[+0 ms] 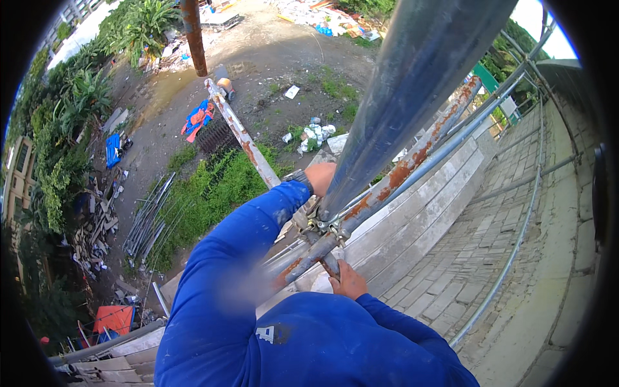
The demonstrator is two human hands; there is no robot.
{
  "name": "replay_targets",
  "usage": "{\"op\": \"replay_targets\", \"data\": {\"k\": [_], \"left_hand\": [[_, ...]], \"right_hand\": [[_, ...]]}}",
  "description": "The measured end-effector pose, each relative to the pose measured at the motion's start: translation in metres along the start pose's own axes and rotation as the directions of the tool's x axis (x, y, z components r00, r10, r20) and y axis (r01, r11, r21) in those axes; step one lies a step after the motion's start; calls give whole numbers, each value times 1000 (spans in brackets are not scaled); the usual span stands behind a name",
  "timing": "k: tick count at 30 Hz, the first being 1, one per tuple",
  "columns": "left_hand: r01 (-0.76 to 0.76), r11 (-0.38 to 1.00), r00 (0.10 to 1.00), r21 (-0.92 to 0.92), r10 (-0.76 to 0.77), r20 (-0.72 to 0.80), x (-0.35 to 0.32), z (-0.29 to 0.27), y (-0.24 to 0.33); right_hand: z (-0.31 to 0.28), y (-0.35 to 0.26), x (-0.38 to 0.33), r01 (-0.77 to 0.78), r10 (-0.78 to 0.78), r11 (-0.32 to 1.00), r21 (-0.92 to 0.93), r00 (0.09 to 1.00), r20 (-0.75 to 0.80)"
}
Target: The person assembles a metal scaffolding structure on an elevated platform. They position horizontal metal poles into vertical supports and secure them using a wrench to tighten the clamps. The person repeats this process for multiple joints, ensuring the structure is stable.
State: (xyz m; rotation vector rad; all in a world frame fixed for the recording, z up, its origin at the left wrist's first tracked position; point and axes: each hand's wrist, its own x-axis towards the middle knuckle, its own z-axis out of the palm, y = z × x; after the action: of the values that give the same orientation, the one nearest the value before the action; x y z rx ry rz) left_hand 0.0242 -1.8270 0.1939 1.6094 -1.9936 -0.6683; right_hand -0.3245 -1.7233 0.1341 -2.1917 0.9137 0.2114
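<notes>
Around steel tube (330,264), curled right hand (350,281)

The ground (261,106) below is bare grey-brown dirt with a patch of green grass (222,184); a blue and orange cloth (199,119) lies crumpled on it; white bags (316,137) lie heaped well to the right; a pale scrap (292,92) lies farther off; a blue sheet (113,151) lies to the left; nearer, long thin poles (147,216) lie loosely together, with broken boards (97,237) scattered to their left.
</notes>
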Motion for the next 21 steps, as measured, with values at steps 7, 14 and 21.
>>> {"op": "replay_targets", "data": {"k": [7, 14, 21], "left_hand": [[405, 877, 864, 260, -460, 205, 60, 127, -112], [500, 851, 865, 159, -484, -131, 28, 69, -91], [258, 837, 737, -483, -494, -462, -125, -17, 15]], "right_hand": [[-47, 31, 43, 6, -2, 741, 671, 1000, -7], [-102, -44, 105, 73, 163, 217, 973, 980, -110], [-70, -32, 123, 249, 118, 174, 953, 955, -271]]}}
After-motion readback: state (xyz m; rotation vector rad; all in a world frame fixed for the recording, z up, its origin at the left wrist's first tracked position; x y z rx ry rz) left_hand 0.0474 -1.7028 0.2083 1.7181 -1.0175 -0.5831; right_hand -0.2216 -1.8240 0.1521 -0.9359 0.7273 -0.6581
